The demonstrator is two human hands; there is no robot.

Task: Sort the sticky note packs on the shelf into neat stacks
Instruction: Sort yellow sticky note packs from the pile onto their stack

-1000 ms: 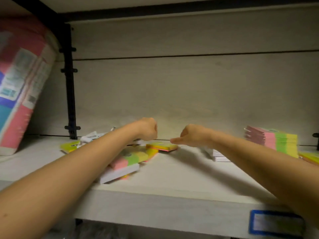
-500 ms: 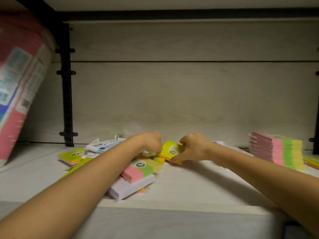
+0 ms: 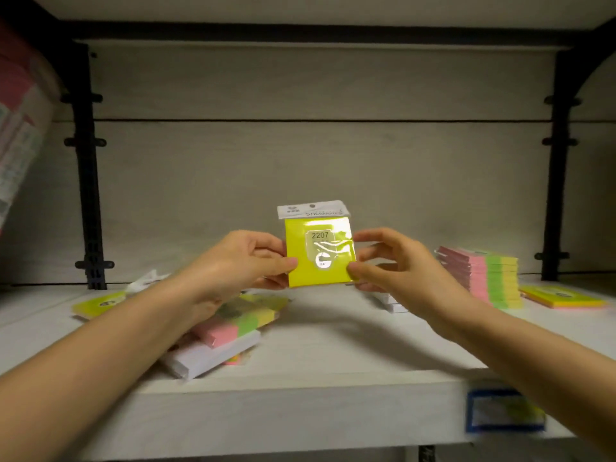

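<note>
A yellow sticky note pack (image 3: 320, 250) in clear wrap with a white header card is held upright above the shelf (image 3: 333, 355). My left hand (image 3: 240, 261) pinches its left edge and my right hand (image 3: 390, 265) pinches its right edge. Under my left forearm lies a loose pile: a pink-green-yellow striped pack (image 3: 240, 323) on a white pack (image 3: 213, 356). Another yellow pack (image 3: 98, 305) lies at the far left. A neat stack of pink-green-yellow packs (image 3: 483, 281) stands at the right, with a flat yellow pack (image 3: 563, 296) beside it.
A large pink and white wrapped package (image 3: 23, 121) leans at the upper left. Black shelf brackets (image 3: 88, 168) stand at the back on both sides. A blue-framed price label (image 3: 505, 413) sits on the shelf's front edge. White packs (image 3: 390, 301) lie behind my right wrist.
Both hands have lifted the yellow pack off the shelf and turned it upright facing me. The camera has drawn back a little and the whole shelf bay shows.
</note>
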